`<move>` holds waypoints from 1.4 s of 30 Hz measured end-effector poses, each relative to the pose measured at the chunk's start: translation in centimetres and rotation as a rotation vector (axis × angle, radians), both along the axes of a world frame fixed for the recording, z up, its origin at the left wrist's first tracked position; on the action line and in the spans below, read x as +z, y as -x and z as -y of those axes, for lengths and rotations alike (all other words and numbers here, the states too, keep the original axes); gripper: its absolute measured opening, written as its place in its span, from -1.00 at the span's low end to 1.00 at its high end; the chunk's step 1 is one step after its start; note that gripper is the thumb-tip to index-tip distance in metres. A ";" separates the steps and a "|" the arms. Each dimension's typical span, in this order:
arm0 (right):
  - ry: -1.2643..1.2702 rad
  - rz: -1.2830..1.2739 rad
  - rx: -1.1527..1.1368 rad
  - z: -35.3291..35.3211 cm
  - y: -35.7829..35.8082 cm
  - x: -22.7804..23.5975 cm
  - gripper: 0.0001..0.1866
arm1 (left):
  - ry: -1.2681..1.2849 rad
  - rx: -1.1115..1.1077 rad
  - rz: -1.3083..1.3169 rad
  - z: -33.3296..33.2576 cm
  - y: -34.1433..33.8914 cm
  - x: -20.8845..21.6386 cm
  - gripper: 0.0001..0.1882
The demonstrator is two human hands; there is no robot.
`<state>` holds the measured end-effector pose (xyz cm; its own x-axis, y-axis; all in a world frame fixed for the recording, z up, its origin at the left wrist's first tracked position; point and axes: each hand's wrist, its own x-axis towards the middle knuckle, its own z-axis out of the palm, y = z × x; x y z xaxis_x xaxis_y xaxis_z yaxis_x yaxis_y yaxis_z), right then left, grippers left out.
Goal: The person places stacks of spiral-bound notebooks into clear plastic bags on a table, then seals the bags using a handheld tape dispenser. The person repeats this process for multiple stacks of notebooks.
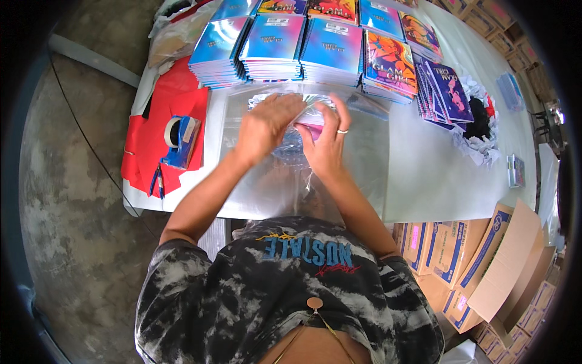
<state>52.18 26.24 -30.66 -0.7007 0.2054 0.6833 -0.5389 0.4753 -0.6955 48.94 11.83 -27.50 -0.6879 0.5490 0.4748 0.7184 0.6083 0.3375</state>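
One bundle point(312, 130) with a pink edge is placed on the table, between the two hands and just in front of the notebook stacks; it is mostly hidden by fingers and glossy clear film point(290, 151). Its contents cannot be counted. The left hand point(267, 124) is laid over the bundle's left side, fingers stretched and held together; its thumb is hidden, so whether anything is clamped cannot be told. By the right hand point(327, 136), on which one ring point(342, 131) is worn, the right side is met with thumb and fingers curved and spread apart; whether the film is pinched cannot be told.

Beyond, four stacks are lined up in the front row: three blue-and-pink stacks point(276, 43) and one orange-covered stack point(390, 64). Behind them five more covers point(381, 18) can be counted, some cut off by the picture's edge. To the right, one pile of purple spiral notebooks point(447, 91) is set beside crumpled white paper point(479, 148). Two small clear packs point(510, 92) are seen near the table's right edge. On the left, one blue tape dispenser point(182, 144) is rested on red sheets point(159, 112). Several cardboard boxes point(445, 249) are grouped at lower right.
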 end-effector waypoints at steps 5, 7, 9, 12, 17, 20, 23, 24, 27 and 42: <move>-0.285 -0.034 0.036 -0.5 0.0 -1.0 -0.75 | 0.121 0.131 -0.121 1.6 -4.8 -1.4 -0.46; -0.277 -0.046 0.013 -0.6 -0.2 -1.1 -0.84 | 0.051 0.112 -0.090 5.5 -5.5 -0.8 -0.42; -0.296 -0.063 0.011 -0.8 -0.2 -1.0 -0.86 | -0.076 0.460 -0.266 13.4 -3.9 -0.8 -0.30; -0.316 -0.102 0.014 -0.5 -0.2 -0.9 -0.86 | -0.026 1.007 0.136 25.7 -6.1 -1.7 -0.20; -0.309 -0.093 0.046 -0.1 0.0 -1.0 -0.83 | -0.254 1.012 0.438 29.2 -10.2 -11.4 -0.27; -0.372 -0.085 0.012 -0.6 -0.1 -1.2 -0.82 | -0.294 1.183 0.463 22.7 -7.8 -10.6 -0.34; -0.412 -0.088 0.012 -0.7 0.0 -1.1 -0.85 | -0.421 1.133 0.372 20.4 -5.8 -10.6 -0.41; -0.414 -0.076 0.012 -0.7 -0.1 -1.0 -0.86 | -0.544 1.077 0.434 21.4 -5.3 -11.6 -0.46; -0.436 -0.076 -0.006 -0.6 -0.1 -0.9 -0.88 | -0.881 1.006 0.723 23.2 -3.9 -12.2 -0.60; -0.361 -0.128 0.038 0.0 0.0 -1.6 -0.81 | -0.585 1.234 0.498 22.5 -10.2 -12.4 -0.75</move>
<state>52.13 26.20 -32.25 -0.6079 -0.0891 0.7890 -0.6325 0.6551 -0.4133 59.14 -10.67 -39.88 -0.7272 -0.6864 -0.0055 -0.4131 0.4312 0.8021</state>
